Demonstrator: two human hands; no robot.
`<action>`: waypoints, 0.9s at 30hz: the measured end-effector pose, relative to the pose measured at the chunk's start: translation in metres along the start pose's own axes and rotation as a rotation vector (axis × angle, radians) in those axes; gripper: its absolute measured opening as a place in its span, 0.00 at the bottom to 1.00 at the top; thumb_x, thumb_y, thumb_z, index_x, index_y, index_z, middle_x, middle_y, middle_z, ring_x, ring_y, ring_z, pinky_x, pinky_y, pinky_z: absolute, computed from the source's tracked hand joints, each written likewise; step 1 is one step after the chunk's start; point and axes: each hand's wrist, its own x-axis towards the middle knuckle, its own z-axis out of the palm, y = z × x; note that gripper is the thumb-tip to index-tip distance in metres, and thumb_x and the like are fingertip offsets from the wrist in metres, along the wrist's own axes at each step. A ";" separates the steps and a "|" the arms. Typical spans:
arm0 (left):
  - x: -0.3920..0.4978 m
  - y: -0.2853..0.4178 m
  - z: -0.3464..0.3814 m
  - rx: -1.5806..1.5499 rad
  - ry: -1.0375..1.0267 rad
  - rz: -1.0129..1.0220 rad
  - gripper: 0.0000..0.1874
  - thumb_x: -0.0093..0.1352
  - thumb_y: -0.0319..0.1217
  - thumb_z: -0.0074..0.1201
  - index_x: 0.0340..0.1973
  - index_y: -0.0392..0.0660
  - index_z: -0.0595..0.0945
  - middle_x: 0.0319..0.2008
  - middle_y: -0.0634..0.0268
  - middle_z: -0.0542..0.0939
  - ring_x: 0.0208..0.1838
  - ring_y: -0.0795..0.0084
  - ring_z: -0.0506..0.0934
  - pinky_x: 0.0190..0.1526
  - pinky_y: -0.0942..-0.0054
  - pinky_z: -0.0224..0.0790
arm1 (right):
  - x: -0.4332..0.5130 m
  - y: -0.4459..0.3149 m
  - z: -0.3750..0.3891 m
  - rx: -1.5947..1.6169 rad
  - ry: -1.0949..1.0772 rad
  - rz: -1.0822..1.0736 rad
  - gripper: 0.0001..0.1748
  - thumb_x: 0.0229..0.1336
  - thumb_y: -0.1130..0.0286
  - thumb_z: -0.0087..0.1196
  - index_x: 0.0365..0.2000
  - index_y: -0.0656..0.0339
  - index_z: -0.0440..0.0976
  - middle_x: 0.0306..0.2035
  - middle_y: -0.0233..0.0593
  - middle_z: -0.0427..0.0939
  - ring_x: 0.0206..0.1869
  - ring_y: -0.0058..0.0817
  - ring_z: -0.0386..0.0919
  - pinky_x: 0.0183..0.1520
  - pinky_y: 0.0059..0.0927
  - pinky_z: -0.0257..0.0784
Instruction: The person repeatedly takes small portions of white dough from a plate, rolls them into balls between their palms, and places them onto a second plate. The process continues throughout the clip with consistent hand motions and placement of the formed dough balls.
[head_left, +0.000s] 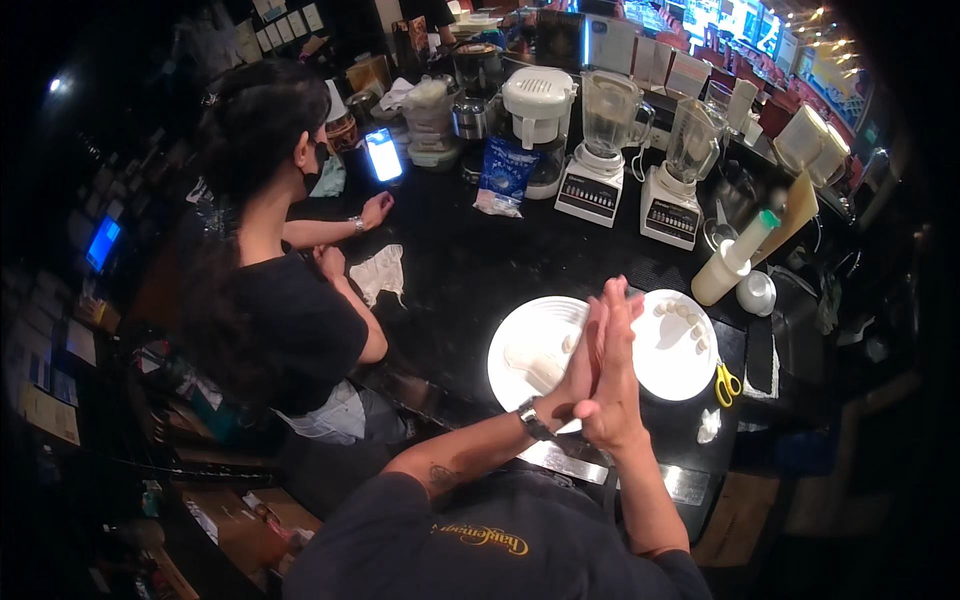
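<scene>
My left hand (589, 360) and my right hand (619, 375) are pressed palm to palm above two white plates, fingers pointing away from me. Whether anything lies between the palms is hidden. Under and beside my left hand is the larger white plate (517, 322), holding a lump of pale dough (536, 358) and a small pale piece partly behind the hand. Right of my hands, the second white plate (667, 367) carries several small pale dough balls (691, 319) in a curved row near its far edge. Yellow-handled scissors (727, 386) lie at that plate's right edge.
A co-worker (300, 322) leans on the counter at left, near a cloth mask (380, 274) and a lit phone (384, 155). Along the back stand a blue bag (506, 176) and two blenders (589, 187) (670, 206). A bottle (720, 274) and crumpled tissue (709, 426) are at right.
</scene>
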 end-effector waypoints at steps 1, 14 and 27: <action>-0.005 0.004 -0.002 -0.085 0.003 -0.188 0.47 0.89 0.67 0.27 0.91 0.45 0.51 0.90 0.52 0.58 0.92 0.60 0.54 0.90 0.58 0.42 | 0.005 0.000 0.001 0.108 0.059 0.032 0.68 0.74 0.18 0.42 0.88 0.66 0.45 0.89 0.70 0.47 0.91 0.66 0.45 0.90 0.64 0.40; -0.012 0.001 -0.028 -0.129 0.121 -0.461 0.51 0.85 0.73 0.29 0.90 0.49 0.55 0.89 0.50 0.62 0.89 0.56 0.63 0.87 0.56 0.52 | 0.023 0.006 -0.001 0.055 0.094 0.058 0.66 0.75 0.18 0.39 0.89 0.63 0.44 0.88 0.69 0.50 0.90 0.67 0.49 0.89 0.61 0.45; -0.011 0.019 -0.010 -0.190 0.160 -0.561 0.50 0.87 0.71 0.26 0.90 0.47 0.56 0.84 0.55 0.71 0.85 0.58 0.69 0.81 0.63 0.64 | 0.024 0.012 -0.012 0.009 0.057 0.106 0.65 0.78 0.21 0.37 0.88 0.68 0.44 0.88 0.68 0.49 0.90 0.66 0.47 0.90 0.66 0.39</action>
